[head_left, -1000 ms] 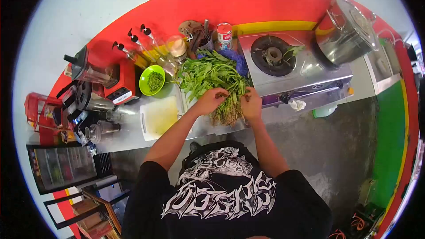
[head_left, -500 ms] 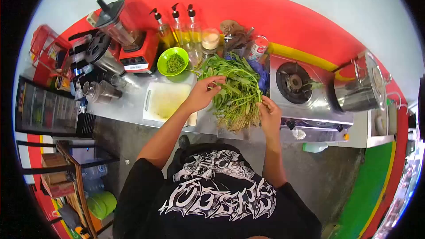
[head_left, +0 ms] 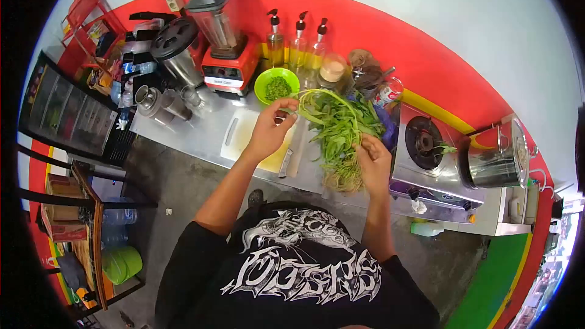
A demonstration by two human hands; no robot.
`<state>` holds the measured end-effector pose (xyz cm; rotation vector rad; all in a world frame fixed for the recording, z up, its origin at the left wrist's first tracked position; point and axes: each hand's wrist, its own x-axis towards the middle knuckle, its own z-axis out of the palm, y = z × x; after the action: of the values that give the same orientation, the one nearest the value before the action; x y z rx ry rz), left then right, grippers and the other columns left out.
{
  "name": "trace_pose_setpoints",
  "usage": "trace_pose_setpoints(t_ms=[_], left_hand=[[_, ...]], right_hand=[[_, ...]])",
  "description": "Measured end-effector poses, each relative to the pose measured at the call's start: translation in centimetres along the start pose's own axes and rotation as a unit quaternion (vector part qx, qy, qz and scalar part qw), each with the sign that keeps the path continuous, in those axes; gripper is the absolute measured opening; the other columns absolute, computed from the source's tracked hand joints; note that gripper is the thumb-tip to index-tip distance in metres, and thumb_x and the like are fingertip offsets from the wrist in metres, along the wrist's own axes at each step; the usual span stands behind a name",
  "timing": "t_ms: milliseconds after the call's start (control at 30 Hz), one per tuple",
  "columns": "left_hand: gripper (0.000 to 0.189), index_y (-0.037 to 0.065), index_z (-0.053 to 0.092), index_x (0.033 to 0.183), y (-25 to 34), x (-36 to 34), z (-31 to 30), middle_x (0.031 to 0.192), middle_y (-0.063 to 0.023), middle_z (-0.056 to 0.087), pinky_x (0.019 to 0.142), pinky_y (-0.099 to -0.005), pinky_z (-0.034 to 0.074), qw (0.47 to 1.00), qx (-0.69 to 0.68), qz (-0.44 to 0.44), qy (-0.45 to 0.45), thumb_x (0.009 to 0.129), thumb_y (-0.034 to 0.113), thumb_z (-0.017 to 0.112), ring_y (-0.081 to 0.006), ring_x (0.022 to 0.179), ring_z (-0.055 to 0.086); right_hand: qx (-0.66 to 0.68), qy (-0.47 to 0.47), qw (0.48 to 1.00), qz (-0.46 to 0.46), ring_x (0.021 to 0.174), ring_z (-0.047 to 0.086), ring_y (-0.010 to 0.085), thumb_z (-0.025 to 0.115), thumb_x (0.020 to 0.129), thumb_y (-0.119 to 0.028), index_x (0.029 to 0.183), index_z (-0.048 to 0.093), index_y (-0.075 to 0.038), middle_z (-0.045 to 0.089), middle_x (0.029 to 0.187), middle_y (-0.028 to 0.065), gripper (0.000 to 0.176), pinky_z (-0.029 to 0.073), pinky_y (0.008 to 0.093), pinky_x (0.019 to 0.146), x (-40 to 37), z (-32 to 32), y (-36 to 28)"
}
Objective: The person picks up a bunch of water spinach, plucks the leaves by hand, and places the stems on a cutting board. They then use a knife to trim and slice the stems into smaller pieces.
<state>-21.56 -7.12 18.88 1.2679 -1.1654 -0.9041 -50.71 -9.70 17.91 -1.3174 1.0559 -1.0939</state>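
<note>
A bunch of leafy greens, by its look water spinach [head_left: 341,128], lies on the steel counter with its roots toward me. One long water spinach stalk [head_left: 332,94] arcs above the pile between my hands. My left hand [head_left: 275,125] is closed in a pinch at the stalk's left end, over the cutting board side. The stalk's other end runs down to my right hand [head_left: 373,157], whose fingers are closed on it at the right edge of the bunch. A white cutting board [head_left: 236,137] rests left of the pile. Behind it, chopped greens fill a green bowl [head_left: 260,87].
A red blender [head_left: 228,73] stands at the back left, with pump bottles [head_left: 297,45] right of it. To the right are a gas stove [head_left: 399,167] and a large steel pot [head_left: 496,155]. A can [head_left: 390,91] stands behind the greens.
My view has turned, so the counter sits lower and further right. My left hand has drawn away from the pile, and a single stalk now stretches in an arc between both hands.
</note>
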Motion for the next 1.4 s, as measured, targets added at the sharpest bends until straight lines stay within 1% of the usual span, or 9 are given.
trace_pose_setpoints(t_ms=[333, 467, 533, 700, 933, 1133, 1233, 1333, 1400], left_hand=[[0.039, 0.005, 0.061, 0.126, 0.4, -3.7, -9.0, 0.119, -0.0055, 0.062, 0.077, -0.0295, 0.05, 0.995, 0.045, 0.032, 0.082, 0.089, 0.006, 0.073, -0.0146, 0.092, 0.059], [0.055, 0.014, 0.064, 0.133, 3.0, -4.8, -10.4, 0.144, -0.01, 0.054, 0.113, -0.0433, 0.029, 0.928, 0.342, 0.119, 0.085, 0.081, 0.018, 0.081, -0.0314, 0.127, 0.045], [0.044, 0.012, 0.069, 0.127, 2.9, -5.1, -10.6, 0.138, -0.0089, 0.06, 0.109, -0.0434, 0.033, 0.913, 0.379, 0.144, 0.047, 0.085, 0.02, 0.078, -0.0296, 0.127, 0.049], [0.024, 0.006, 0.074, 0.114, 0.5, -4.7, -10.1, 0.105, -0.0119, 0.074, 0.096, -0.0425, 0.041, 0.937, 0.324, 0.118, -0.05, 0.095, 0.019, 0.068, -0.0303, 0.103, 0.065], [0.02, 0.001, 0.073, 0.111, -1.7, -4.6, -11.5, 0.095, -0.0189, 0.074, 0.079, -0.0423, 0.054, 0.962, 0.268, 0.053, -0.022, 0.094, 0.009, 0.066, -0.0325, 0.088, 0.071], [0.021, -0.002, 0.071, 0.112, -3.2, -5.5, -13.1, 0.099, -0.0198, 0.075, 0.084, -0.0368, 0.055, 0.969, 0.245, 0.023, 0.009, 0.095, 0.009, 0.066, -0.03, 0.092, 0.073], [0.021, -0.003, 0.071, 0.113, -3.0, -5.8, -13.5, 0.102, -0.0176, 0.075, 0.087, -0.0348, 0.054, 0.971, 0.238, -0.001, -0.006, 0.096, 0.008, 0.066, -0.0253, 0.096, 0.073], [0.022, -0.004, 0.07, 0.114, -4.1, -5.8, -14.0, 0.103, -0.0158, 0.075, 0.089, -0.034, 0.053, 0.976, 0.219, -0.001, 0.01, 0.096, 0.008, 0.065, -0.0226, 0.098, 0.072], [0.022, -0.005, 0.069, 0.115, -4.5, -5.7, -14.2, 0.104, -0.0153, 0.075, 0.091, -0.0334, 0.052, 0.983, 0.184, -0.003, 0.006, 0.096, 0.007, 0.065, -0.0212, 0.099, 0.071]], right_hand=[[-0.115, -0.101, 0.988, -0.019, 0.075, 0.054, 0.0083, 0.071, 0.089, 0.0, 0.114, 0.067, 0.0, 0.065, 0.091, 0.0025, 0.025, 0.044, 0.0263, 0.066, 2.0, 10.2, -0.5], [-0.216, -0.15, 0.963, -0.062, 0.072, 0.056, 0.017, 0.072, 0.084, 0.0, 0.11, 0.069, -0.001, 0.065, 0.09, 0.0088, 0.026, 0.047, 0.0302, 0.068, 2.6, 14.2, -0.9], [-0.228, -0.174, 0.937, -0.202, 0.067, 0.048, 0.0179, 0.073, 0.082, 0.002, 0.107, 0.07, -0.001, 0.057, 0.078, 0.007, 0.026, 0.041, 0.0319, 0.064, 2.8, 15.9, -1.1], [-0.274, -0.234, 0.904, -0.229, 0.097, 0.064, 0.0364, 0.071, 0.081, -0.002, 0.104, 0.07, -0.003, 0.07, 0.099, 0.0144, 0.023, 0.051, 0.0424, 0.085, 3.6, 18.8, -1.1], [-0.261, -0.166, 0.917, -0.253, 0.095, 0.063, 0.0339, 0.073, 0.081, -0.005, 0.11, 0.067, -0.006, 0.067, 0.109, 0.0122, 0.029, 0.051, 0.0431, 0.082, 4.1, 19.4, 1.7], [-0.295, -0.134, 0.946, -0.009, 0.088, 0.067, 0.0318, 0.076, 0.083, -0.013, 0.11, 0.062, -0.004, 0.068, 0.105, 0.0124, 0.031, 0.052, 0.045, 0.076, 4.5, 16.8, 12.1], [-0.456, -0.163, 0.873, 0.058, 0.084, 0.071, 0.0341, 0.077, 0.082, -0.038, 0.103, 0.071, -0.006, 0.073, 0.089, 0.0157, 0.039, 0.055, 0.0451, 0.072, 4.3, 16.5, 15.8], [-0.573, -0.119, 0.793, 0.172, 0.093, 0.072, 0.037, 0.073, 0.083, -0.049, 0.102, 0.074, -0.003, 0.074, 0.098, 0.02, 0.05, 0.058, 0.0463, 0.081, 3.4, 17.6, 13.8], [-0.553, -0.138, 0.798, 0.193, 0.098, 0.072, 0.0401, 0.072, 0.082, -0.052, 0.103, 0.075, -0.001, 0.074, 0.102, 0.0239, 0.055, 0.058, 0.0477, 0.087, 3.4, 17.5, 13.3]])
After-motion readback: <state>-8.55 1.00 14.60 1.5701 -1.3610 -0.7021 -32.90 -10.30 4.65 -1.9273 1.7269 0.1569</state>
